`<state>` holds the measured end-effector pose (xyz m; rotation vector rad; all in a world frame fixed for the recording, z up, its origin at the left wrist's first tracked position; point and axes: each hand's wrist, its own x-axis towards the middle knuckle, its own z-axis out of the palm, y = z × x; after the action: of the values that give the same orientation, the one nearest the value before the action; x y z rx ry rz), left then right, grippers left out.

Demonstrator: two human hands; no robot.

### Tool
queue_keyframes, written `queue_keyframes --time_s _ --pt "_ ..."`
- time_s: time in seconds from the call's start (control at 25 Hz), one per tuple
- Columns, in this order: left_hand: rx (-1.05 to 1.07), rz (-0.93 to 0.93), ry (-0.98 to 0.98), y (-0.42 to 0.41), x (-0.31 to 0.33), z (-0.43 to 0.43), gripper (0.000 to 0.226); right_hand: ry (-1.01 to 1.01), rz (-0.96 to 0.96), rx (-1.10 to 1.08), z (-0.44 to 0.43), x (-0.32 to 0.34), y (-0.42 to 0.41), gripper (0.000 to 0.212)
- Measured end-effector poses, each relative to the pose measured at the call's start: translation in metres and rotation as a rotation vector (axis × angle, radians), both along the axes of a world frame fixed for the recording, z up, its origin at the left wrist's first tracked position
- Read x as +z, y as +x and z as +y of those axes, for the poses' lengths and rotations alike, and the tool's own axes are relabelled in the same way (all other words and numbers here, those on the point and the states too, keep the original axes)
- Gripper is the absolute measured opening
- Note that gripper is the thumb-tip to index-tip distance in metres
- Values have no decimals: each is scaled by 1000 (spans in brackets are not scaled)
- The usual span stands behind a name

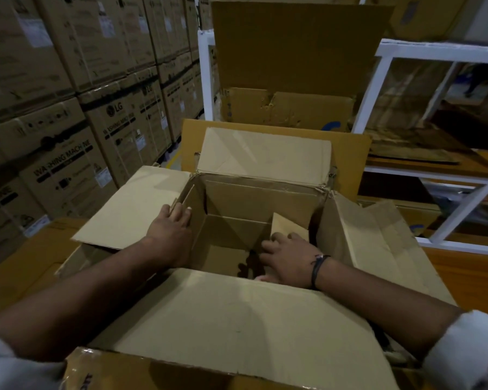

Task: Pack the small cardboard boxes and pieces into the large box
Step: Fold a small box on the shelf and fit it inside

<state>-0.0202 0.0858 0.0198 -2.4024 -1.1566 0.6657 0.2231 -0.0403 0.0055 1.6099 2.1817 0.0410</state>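
Since the cardboard piece [187,197] looks light, stiff and easily creased, take it by its edge, where your left hand [170,229] grip pinches it; whether your right hand [287,257] grip holds anything, I cannot tell.

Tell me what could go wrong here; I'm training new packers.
The left cardboard piece stands upright against the large box wall, pinched by the left hand; released, it might tip inward. The right cardboard piece sits tilted in the grip of the right hand and might wedge crookedly.
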Motion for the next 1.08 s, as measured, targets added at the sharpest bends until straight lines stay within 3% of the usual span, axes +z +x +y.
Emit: queue_keyframes --time_s 0.12,0.4,0.8,1.08 --pt "-3 3 -6 0 2 0 90 100 123 -157 -16 24 7 67" --pt "-84 -98 -57 4 12 -3 106 242 234 -386 -35 28 33 53" --pt "-127 -203 -70 5 21 0 81 360 244 -462 -40 28 41 44" --pt "-131 -232 -89 10 23 5 83 425 216 -489 -40 26 41 42"
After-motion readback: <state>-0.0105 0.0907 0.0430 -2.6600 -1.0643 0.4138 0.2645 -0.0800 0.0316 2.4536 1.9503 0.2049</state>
